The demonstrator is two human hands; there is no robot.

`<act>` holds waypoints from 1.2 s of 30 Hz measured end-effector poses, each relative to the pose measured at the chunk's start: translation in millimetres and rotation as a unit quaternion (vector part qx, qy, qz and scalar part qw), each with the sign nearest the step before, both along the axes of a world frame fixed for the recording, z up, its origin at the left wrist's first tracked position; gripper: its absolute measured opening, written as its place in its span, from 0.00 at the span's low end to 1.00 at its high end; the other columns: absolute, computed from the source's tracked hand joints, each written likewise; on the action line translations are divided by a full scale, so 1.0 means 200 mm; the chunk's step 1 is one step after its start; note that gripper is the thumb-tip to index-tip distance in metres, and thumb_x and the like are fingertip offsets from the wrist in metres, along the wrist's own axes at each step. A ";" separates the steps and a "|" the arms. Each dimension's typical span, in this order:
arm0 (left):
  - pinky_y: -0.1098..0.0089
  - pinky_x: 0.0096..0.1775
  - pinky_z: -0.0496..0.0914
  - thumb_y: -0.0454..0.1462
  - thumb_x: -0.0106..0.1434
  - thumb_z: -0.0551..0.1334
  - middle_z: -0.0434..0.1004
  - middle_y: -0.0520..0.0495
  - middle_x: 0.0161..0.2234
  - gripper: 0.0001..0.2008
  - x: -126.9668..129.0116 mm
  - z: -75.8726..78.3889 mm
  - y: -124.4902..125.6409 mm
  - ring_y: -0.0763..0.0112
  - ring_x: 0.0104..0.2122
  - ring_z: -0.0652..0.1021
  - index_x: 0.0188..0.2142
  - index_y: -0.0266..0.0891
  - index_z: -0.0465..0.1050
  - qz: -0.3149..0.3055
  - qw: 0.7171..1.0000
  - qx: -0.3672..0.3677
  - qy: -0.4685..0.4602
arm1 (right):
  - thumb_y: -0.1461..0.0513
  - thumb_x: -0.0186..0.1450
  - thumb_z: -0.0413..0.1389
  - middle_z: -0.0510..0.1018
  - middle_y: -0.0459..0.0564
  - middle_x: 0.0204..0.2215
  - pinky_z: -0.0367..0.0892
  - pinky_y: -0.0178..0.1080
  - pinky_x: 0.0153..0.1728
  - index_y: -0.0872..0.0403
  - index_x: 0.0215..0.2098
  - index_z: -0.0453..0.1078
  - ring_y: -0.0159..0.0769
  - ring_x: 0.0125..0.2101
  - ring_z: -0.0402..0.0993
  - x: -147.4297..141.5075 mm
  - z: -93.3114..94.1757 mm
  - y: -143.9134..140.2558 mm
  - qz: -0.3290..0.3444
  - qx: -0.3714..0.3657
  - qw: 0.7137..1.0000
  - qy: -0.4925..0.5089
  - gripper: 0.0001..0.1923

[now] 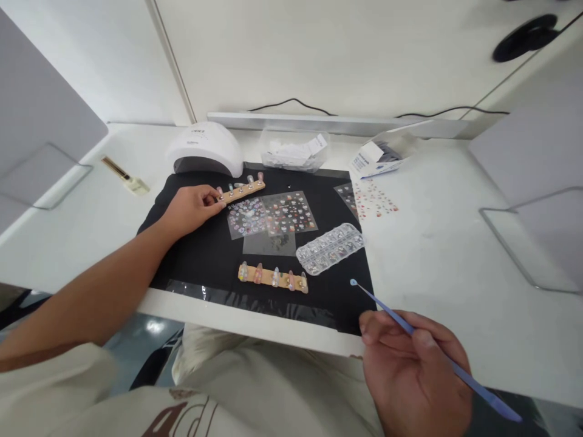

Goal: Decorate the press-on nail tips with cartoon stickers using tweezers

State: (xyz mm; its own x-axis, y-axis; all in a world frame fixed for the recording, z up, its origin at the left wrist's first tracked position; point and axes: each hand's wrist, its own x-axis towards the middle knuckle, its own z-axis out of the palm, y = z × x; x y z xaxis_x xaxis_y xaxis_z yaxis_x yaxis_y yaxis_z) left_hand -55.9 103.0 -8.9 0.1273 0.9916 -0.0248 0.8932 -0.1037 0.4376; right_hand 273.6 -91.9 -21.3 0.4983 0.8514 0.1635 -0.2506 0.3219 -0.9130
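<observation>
My left hand (pixel 190 209) reaches onto the black mat (pixel 200 249) and grips the left end of a wooden strip (pixel 241 190) carrying several decorated false nails. My right hand (pixel 414 370) sits at the near right, off the table edge, holding a thin blue picker pen (pixel 387 309) whose tip points up-left toward the mat's corner. A second wooden strip of nails (pixel 272 277) lies near the mat's front. Sticker sheets (pixel 273 213) lie in the mat's middle, and a clear compartment box of rhinestones (pixel 330 247) lies to their right.
A white nail lamp (pixel 204 150) stands at the back left of the mat. Behind it are a clear bag of papers (pixel 294 152), an open small box (pixel 378 156), another sticker sheet (pixel 376 200), and a small bottle (pixel 125 176) lying at the left. Grey dividers flank the desk.
</observation>
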 end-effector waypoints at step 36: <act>0.56 0.45 0.77 0.42 0.70 0.63 0.76 0.42 0.50 0.16 -0.03 0.02 -0.01 0.61 0.45 0.79 0.52 0.36 0.72 -0.009 0.998 0.041 -0.043 | 0.61 0.57 0.64 0.82 0.48 0.18 0.66 0.44 0.23 0.49 0.30 0.80 0.38 0.15 0.72 -0.02 0.02 0.03 -0.039 -0.032 0.999 -0.012 0.03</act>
